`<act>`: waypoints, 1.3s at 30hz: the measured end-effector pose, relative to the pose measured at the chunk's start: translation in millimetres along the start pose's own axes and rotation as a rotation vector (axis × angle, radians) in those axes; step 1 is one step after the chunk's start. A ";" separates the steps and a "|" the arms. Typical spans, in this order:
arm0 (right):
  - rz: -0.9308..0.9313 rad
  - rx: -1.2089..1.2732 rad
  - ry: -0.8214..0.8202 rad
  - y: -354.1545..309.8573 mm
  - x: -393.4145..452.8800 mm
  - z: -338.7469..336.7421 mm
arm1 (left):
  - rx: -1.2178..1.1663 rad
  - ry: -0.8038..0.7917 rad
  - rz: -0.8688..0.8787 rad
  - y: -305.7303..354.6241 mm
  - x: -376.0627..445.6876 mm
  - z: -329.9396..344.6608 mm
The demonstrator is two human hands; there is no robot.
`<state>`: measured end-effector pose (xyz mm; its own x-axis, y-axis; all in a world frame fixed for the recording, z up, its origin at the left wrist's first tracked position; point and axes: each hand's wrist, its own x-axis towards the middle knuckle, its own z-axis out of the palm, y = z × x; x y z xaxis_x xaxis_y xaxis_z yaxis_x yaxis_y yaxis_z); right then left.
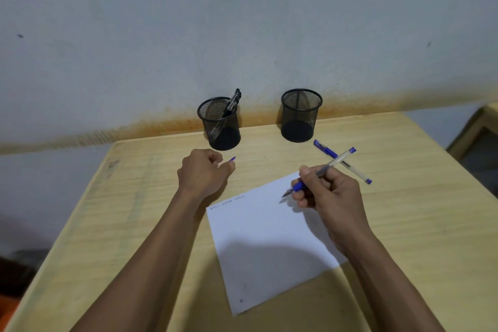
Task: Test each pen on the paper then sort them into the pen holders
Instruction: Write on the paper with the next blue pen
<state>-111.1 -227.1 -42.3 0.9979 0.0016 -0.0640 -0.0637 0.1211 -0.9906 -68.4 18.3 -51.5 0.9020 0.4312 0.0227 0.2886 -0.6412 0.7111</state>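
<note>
My right hand (327, 191) grips an uncapped blue pen (338, 160), its tip just above the top edge of the white paper (269, 240). A short line of writing sits near the paper's top left corner. My left hand (202, 172) is closed around a blue pen cap (232, 159), whose end pokes out by the thumb. A second blue capped pen (327, 150) lies on the table behind my right hand. The left mesh holder (219, 122) has a black pen (233, 101) in it. Nothing shows inside the right mesh holder (300, 114).
The holders stand at the back edge of the light wooden table (404, 210), against a grey wall. Another piece of wooden furniture (477, 137) sits off the table's right side. The floor drops away on the left.
</note>
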 end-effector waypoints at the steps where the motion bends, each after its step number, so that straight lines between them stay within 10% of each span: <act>1: 0.005 -0.001 0.000 -1.2 -1.3 1.0 | -0.036 0.019 0.034 -0.2 -5.9 -2.2; 8: -0.047 -0.138 -0.067 -1.8 -6.3 19.3 | -0.190 -0.058 0.333 -29.7 -66.0 -11.0; 14: -0.094 -0.396 -0.212 8.2 10.6 42.0 | 0.159 -0.102 0.551 -52.4 -59.4 -10.2; 39: -0.185 -0.498 -0.198 49.4 40.6 55.4 | 0.126 -0.056 0.668 -63.0 -50.3 -1.3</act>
<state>-73.3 -166.0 -87.1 0.9717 0.2170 0.0929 0.1655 -0.3454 -0.9238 -132.3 37.8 -96.5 0.9139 -0.1146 0.3895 -0.3041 -0.8289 0.4695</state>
